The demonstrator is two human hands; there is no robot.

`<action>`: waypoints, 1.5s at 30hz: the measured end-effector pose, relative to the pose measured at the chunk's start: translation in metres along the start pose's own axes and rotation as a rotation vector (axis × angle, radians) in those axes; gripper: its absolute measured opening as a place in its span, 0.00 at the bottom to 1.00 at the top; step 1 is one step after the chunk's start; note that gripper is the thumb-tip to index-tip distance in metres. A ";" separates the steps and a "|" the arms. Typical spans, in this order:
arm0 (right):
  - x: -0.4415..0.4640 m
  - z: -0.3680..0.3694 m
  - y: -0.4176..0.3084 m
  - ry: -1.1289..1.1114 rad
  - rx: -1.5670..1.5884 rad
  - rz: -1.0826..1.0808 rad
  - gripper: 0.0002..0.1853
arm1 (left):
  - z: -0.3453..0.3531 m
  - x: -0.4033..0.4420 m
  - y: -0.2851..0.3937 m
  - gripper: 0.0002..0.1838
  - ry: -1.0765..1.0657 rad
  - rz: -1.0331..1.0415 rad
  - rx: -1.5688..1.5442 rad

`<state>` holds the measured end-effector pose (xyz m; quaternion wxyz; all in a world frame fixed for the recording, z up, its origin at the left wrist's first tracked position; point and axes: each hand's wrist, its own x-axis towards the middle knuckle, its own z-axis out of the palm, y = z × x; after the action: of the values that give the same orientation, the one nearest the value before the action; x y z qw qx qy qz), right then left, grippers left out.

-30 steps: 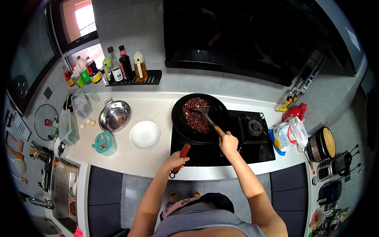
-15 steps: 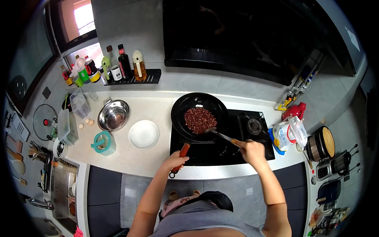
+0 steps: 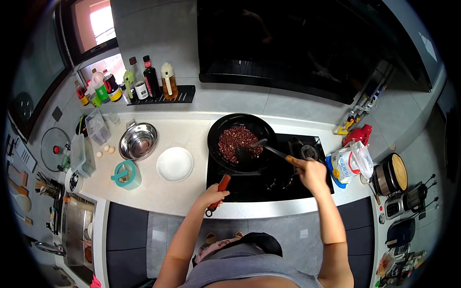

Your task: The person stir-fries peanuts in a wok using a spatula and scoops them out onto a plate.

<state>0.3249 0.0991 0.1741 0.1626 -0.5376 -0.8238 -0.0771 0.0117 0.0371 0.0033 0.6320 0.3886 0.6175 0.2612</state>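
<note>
A black wok (image 3: 222, 126) sits on the left burner of the black gas stove (image 3: 283, 190). Reddish-brown peanuts (image 3: 235, 138) lie spread over its bottom, with a bare dark patch low in the middle. My left hand (image 3: 214, 196) is closed around the wok's reddish wooden handle (image 3: 224, 183). Closed too, my right hand (image 3: 311, 174) grips a spatula (image 3: 277, 152) by its wooden grip. The metal head of that spatula rests among the peanuts at their right side.
Left of the stove stand a white bowl (image 3: 175, 164), a steel basin (image 3: 138, 140) and a teal-lidded pitcher (image 3: 127, 174). Several eggs (image 3: 105, 150) lie near plastic containers. A white bag (image 3: 353, 161) stands right of the stove. Bottles line a wall shelf (image 3: 185, 94). A range hood (image 3: 273, 62) overhangs the back.
My right hand has shifted up and right, taking the spatula head from the peanuts' lower edge up to their right side. The peanuts have spread, baring a dark patch. My left hand stays put.
</note>
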 end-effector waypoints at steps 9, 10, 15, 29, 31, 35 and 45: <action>0.010 0.042 0.019 -0.030 -0.105 -0.042 0.15 | 0.000 0.000 -0.002 0.17 -0.010 -0.004 -0.031; 0.018 0.051 0.013 -0.012 -0.057 -0.042 0.16 | -0.001 0.002 -0.002 0.17 -0.015 -0.007 -0.034; 0.037 0.099 -0.009 0.045 0.173 0.089 0.17 | -0.001 0.004 -0.006 0.17 -0.007 0.000 -0.015; -0.025 -0.012 -0.019 -0.235 0.153 -0.085 0.14 | -0.001 -0.002 0.000 0.17 -0.007 0.000 -0.004; -0.017 0.017 -0.034 -0.241 0.144 -0.054 0.15 | -0.001 -0.002 0.000 0.17 -0.007 0.006 -0.011; 0.008 0.092 -0.058 -0.064 0.216 -0.019 0.16 | -0.001 0.000 -0.002 0.17 -0.009 0.001 -0.034; 0.008 0.056 -0.015 0.048 0.219 0.200 0.16 | -0.001 0.005 -0.007 0.17 -0.007 0.004 -0.014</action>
<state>0.2978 0.1163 0.1247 0.2468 -0.5941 -0.7654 0.0171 0.0106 0.0376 -0.0057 0.6364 0.3864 0.6126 0.2656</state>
